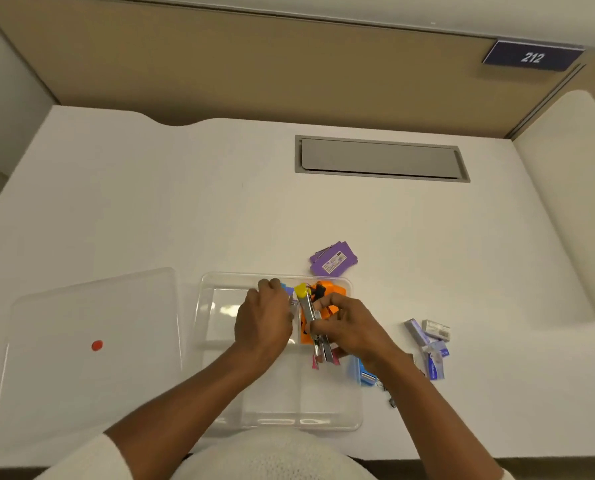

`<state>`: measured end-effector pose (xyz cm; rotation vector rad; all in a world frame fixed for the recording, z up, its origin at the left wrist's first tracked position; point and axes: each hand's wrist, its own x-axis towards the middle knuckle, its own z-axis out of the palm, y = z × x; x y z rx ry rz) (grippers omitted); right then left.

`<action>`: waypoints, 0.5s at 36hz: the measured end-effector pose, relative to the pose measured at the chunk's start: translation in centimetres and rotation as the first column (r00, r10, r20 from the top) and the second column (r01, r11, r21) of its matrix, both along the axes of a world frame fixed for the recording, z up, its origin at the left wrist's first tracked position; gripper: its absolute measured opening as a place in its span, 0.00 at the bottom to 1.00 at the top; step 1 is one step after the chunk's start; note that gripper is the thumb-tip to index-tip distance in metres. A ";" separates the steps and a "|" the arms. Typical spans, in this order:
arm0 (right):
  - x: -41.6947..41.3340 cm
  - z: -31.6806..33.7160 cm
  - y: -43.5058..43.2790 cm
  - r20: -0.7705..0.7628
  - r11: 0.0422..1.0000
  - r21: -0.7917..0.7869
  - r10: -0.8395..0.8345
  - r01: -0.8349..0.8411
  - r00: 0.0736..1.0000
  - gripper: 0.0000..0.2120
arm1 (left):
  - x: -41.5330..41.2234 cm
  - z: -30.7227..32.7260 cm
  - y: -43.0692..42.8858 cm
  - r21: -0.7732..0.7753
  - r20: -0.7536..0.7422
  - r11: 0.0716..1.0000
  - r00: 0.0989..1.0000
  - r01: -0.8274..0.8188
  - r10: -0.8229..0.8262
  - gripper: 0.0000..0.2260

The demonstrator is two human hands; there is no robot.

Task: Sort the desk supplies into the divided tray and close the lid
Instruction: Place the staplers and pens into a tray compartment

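Your right hand point(349, 323) pinches a metal stapler with a yellow cap point(309, 313) over the far right compartment of the clear plastic divided tray point(356, 403), fingers closed around its silver body. Your left hand point(266, 315) sits just beside it to the left, curled over the tray's middle divider; you cannot tell whether it grips anything, though a bit of blue shows past its knuckles. Orange pieces point(330, 292) fill that far right compartment under the stapler. Pink items point(315, 362) show just near of the stapler, and a blue box point(365, 374) lies at the tray's right wall beneath your wrist. The near compartments look bare.

The clear flat lid with a red dot point(92, 344) lies on the white desk point(150, 202), left of the tray and apart from it. A purple packet point(333, 259) rests just beyond the tray's far right corner. Small lilac and grey staple boxes point(429, 344) lie scattered to the right, well clear of the tray.
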<state>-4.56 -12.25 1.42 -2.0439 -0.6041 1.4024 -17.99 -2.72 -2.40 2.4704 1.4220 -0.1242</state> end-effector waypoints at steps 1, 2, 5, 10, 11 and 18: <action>-0.1 0.0 0.1 0.020 1.000 -0.010 0.002 -0.002 1.000 0.16 | 0.1 -0.1 -0.1 0.005 -0.019 1.000 1.000 0.010 -0.010 0.20; -0.3 0.0 0.3 0.041 1.000 -0.021 0.007 -0.006 0.999 0.17 | 0.1 -0.2 -0.1 0.003 -0.033 1.000 0.999 0.015 -0.015 0.20; -0.9 -0.1 0.6 0.084 0.999 -0.033 0.006 -0.003 0.996 0.16 | -0.6 0.3 0.2 -0.034 -0.007 0.999 1.000 -0.001 0.001 0.17; -2.0 -0.8 1.6 0.234 0.997 -0.035 0.075 -0.068 0.969 0.15 | -3.7 1.7 1.0 0.073 0.032 0.995 0.998 -0.063 0.061 0.10; -2.3 -0.9 2.0 0.262 0.996 -0.035 0.090 -0.084 0.961 0.15 | -4.3 1.7 1.2 0.077 0.044 0.992 0.995 -0.097 0.094 0.11; -4.3 -1.3 5.6 0.478 0.968 -0.140 0.251 -0.209 0.842 0.18 | -7.2 0.9 1.5 -0.234 0.079 0.937 0.955 -0.261 0.286 0.12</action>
